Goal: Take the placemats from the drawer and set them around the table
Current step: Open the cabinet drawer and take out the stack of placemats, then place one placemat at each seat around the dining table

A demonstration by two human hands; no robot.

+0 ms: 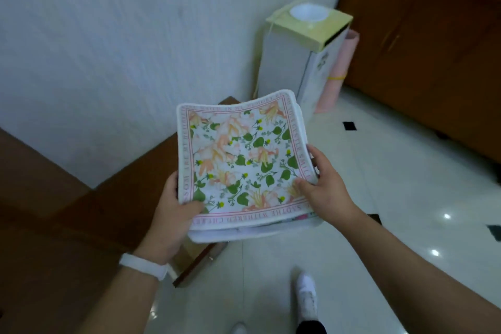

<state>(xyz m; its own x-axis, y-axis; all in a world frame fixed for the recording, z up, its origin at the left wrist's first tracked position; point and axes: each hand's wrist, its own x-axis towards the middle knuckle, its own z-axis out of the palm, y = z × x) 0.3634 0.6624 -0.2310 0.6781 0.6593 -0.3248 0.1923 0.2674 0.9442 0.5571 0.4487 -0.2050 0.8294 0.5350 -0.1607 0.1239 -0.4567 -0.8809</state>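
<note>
A stack of square placemats [241, 160] hangs in the air in front of me, white-edged, the top one printed with pink flowers, green leaves and a lettered pink border. My left hand [173, 217] grips the stack's near left corner, thumb on top. My right hand [325, 184] grips the right edge, thumb on the print and fingers underneath. Below the stack an open wooden drawer [200, 260] sticks out of a brown cabinet [81, 225]; its inside is mostly hidden by the mats.
A white wall [122, 49] stands ahead. A tall white box [298, 57] with a yellow top and a pink roll [336, 73] fill the corner. Dark wooden cabinets [423, 57] run along the right. Glossy white floor tiles [393, 198] lie below, with my white shoe [306, 295].
</note>
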